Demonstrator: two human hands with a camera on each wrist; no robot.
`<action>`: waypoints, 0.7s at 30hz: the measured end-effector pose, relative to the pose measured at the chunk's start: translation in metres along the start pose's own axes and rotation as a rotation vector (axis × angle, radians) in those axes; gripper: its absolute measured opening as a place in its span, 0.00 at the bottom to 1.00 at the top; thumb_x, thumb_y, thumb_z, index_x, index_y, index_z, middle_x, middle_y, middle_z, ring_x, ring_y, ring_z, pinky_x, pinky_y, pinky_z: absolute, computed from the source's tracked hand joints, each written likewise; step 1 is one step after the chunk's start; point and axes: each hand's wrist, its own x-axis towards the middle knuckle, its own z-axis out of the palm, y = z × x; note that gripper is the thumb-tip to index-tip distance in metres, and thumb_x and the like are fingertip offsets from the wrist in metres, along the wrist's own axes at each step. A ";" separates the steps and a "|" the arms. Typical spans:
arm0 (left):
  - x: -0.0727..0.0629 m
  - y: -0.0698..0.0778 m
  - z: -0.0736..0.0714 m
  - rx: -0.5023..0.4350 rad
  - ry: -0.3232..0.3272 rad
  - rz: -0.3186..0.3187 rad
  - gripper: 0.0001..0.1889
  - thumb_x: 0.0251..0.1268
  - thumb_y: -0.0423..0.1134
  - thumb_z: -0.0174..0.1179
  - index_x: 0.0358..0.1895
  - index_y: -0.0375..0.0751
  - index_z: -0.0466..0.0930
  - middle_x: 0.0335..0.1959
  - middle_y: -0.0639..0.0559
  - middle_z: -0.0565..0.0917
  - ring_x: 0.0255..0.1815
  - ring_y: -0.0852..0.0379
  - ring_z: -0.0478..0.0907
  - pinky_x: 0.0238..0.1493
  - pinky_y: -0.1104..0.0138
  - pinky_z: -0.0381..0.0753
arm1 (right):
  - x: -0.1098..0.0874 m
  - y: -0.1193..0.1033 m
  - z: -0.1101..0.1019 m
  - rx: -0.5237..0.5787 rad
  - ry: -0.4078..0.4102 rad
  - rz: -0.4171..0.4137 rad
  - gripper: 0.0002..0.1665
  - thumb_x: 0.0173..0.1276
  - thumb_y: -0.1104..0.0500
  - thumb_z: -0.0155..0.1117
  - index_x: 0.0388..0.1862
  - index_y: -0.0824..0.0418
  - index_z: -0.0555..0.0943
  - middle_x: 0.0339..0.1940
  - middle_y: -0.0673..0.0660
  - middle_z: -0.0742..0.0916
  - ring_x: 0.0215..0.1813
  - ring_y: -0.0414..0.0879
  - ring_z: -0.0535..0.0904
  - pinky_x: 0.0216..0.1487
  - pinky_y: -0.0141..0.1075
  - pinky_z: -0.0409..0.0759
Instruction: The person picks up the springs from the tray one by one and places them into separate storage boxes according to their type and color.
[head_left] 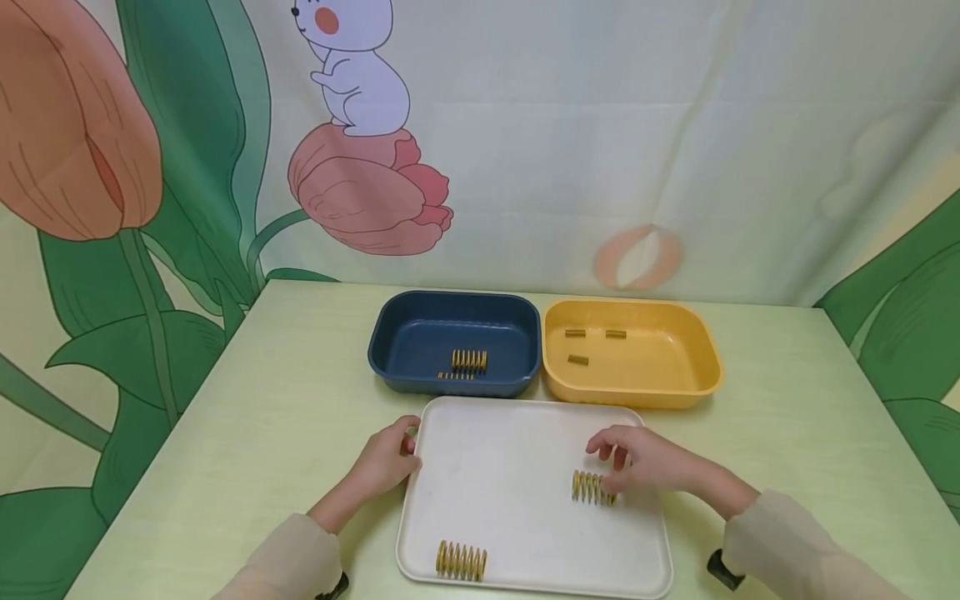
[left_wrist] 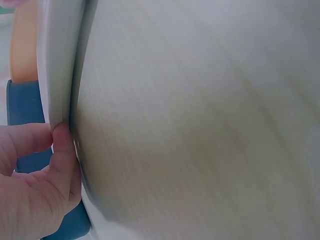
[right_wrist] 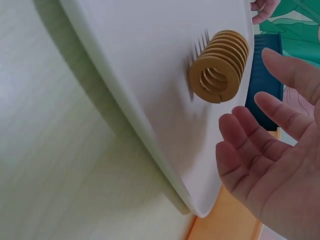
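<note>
A white tray (head_left: 517, 533) lies on the table, and my left hand (head_left: 385, 457) pinches its left rim between thumb and fingers; the left wrist view shows the fingertips on the tray's edge (left_wrist: 60, 75). Over the tray's right side is my right hand (head_left: 645, 458), fingers relaxed and holding nothing. Beside it, a gold coil spring (head_left: 587, 487) lies on its side. In the right wrist view the hand (right_wrist: 280, 145) is apart from that spring (right_wrist: 220, 65). A second gold spring (head_left: 461, 561) lies at the tray's near left corner.
Behind the tray stands a dark blue bin (head_left: 397, 385) with two gold springs (head_left: 469, 360) in view. A yellow bin (head_left: 630, 393) adjoins it on the right, with three small springs (head_left: 616, 334) inside. A printed curtain (head_left: 540, 183) hangs behind the table.
</note>
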 end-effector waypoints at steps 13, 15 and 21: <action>0.000 0.000 0.001 0.007 0.000 0.002 0.25 0.45 0.24 0.55 0.53 0.32 0.66 0.26 0.49 0.71 0.24 0.58 0.67 0.23 0.71 0.70 | -0.002 0.006 0.009 0.004 -0.019 0.010 0.23 0.48 0.60 0.67 0.45 0.62 0.74 0.36 0.54 0.77 0.35 0.45 0.71 0.36 0.30 0.71; 0.000 0.000 0.001 0.005 0.001 0.002 0.25 0.45 0.24 0.55 0.53 0.32 0.66 0.26 0.49 0.71 0.24 0.58 0.67 0.23 0.71 0.70 | -0.002 0.007 0.009 0.002 -0.021 0.004 0.23 0.48 0.60 0.68 0.45 0.62 0.74 0.36 0.54 0.77 0.35 0.45 0.71 0.36 0.30 0.71; 0.000 0.001 0.000 0.000 0.003 0.000 0.25 0.45 0.24 0.55 0.53 0.31 0.66 0.26 0.49 0.71 0.24 0.58 0.67 0.23 0.71 0.70 | -0.003 0.009 0.012 -0.017 -0.013 -0.027 0.24 0.47 0.59 0.69 0.44 0.62 0.74 0.34 0.53 0.76 0.34 0.43 0.70 0.36 0.30 0.71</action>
